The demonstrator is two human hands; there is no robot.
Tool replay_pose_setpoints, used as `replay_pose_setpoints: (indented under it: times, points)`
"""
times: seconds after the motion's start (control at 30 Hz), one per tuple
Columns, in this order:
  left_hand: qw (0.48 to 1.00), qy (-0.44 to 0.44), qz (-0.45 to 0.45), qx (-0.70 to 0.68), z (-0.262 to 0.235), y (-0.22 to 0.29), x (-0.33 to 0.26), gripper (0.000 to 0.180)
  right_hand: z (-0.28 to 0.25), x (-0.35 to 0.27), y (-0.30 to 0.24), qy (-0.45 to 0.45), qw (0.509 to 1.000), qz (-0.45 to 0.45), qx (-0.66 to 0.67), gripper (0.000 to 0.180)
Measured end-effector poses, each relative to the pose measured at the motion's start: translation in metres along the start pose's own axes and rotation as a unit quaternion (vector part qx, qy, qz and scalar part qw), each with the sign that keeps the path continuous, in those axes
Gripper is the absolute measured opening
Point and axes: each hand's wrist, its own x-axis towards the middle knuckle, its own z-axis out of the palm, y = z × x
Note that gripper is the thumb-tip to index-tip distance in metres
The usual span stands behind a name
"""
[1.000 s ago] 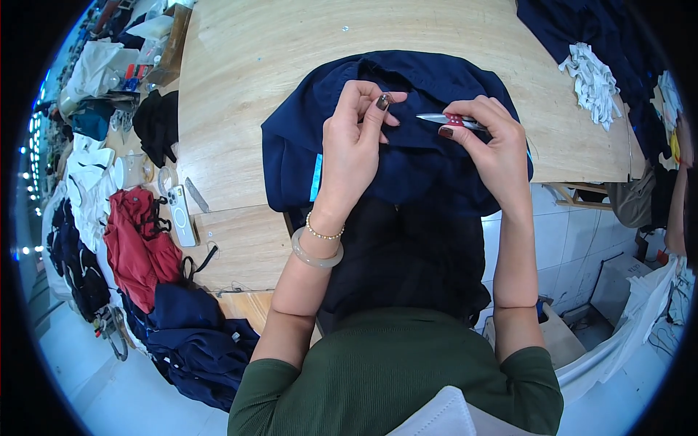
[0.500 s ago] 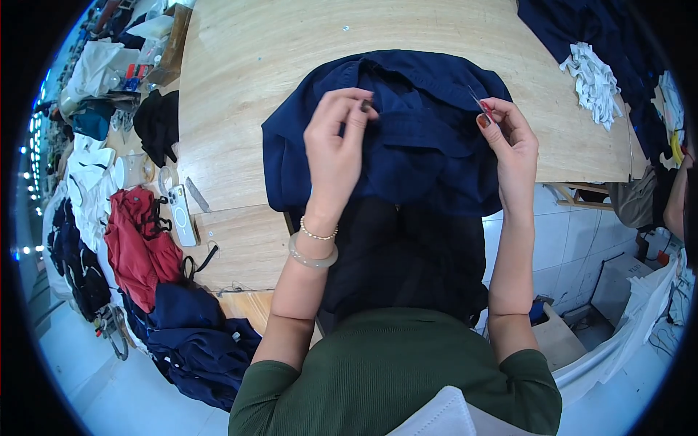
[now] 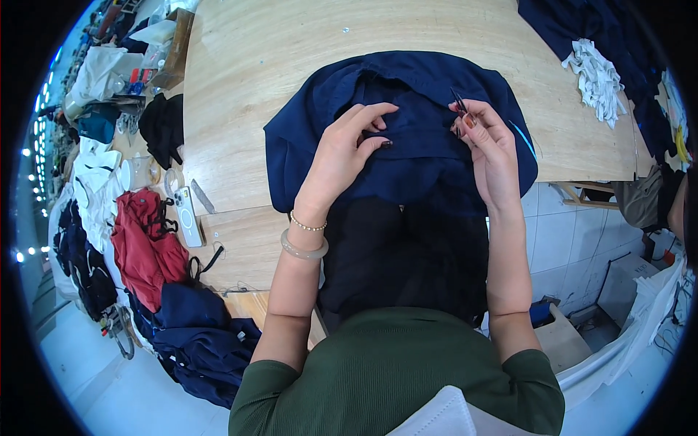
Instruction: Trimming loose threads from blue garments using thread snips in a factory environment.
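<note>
A dark navy garment (image 3: 414, 171) lies bunched at the table's near edge, partly over my lap. Its waistband-like edge and a gathered opening face up. Above that opening is my left hand (image 3: 349, 145), thumb and index finger apart, other fingers curled close to the cloth. Whether they touch it, I cannot tell. My right hand (image 3: 491, 142) is closed around small thread snips (image 3: 457, 100), whose thin pointed blades stick up past the fingertips. The handles are mostly hidden by my fingers. A light blue strip (image 3: 525, 139) shows at the garment's right side.
The pale wooden table (image 3: 247, 87) spreads ahead. On its left are a phone (image 3: 188, 216), a grey blade-like piece (image 3: 201, 196), a tape roll (image 3: 173, 179) and red cloth (image 3: 145, 247). White scraps (image 3: 596, 83) lie on navy cloth (image 3: 618, 43) at far right. Someone's arm (image 3: 680, 207) shows at right.
My right hand has moved left with the snips, toward my left hand. The left thumb and index finger have spread apart. The garment's opening gapes wider, and its right side has shifted outward.
</note>
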Motion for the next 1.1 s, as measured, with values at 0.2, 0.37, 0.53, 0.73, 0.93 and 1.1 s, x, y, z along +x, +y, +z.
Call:
replay_pose_setpoints:
  times: [0.2,0.37,0.53,0.73,0.93,1.1]
  points:
    - [0.992,-0.029,0.060,0.110,0.002,-0.005,0.006,0.027,-0.002,0.002,-0.004,0.006,1.000,0.002,0.012,0.027]
    - [0.963,0.058,0.123,0.233,0.020,-0.011,0.006,0.007,-0.004,0.000,-0.005,0.002,1.000,0.009,0.013,0.027]
    - [0.969,0.121,0.065,0.205,0.023,-0.014,0.003,0.009,-0.003,0.001,-0.005,0.001,1.000,0.008,0.001,0.026]
    - [0.976,0.095,0.069,0.184,0.018,-0.004,0.000,0.025,-0.004,-0.001,-0.005,-0.003,1.000,0.013,-0.005,0.026]
    - [0.945,0.050,0.110,0.304,0.022,-0.009,0.000,0.017,-0.003,-0.002,-0.004,-0.002,1.000,0.014,-0.007,0.027]
    - [0.965,0.150,0.163,0.143,0.031,-0.007,0.004,0.007,-0.002,-0.004,-0.004,0.015,1.000,0.015,0.000,0.023]
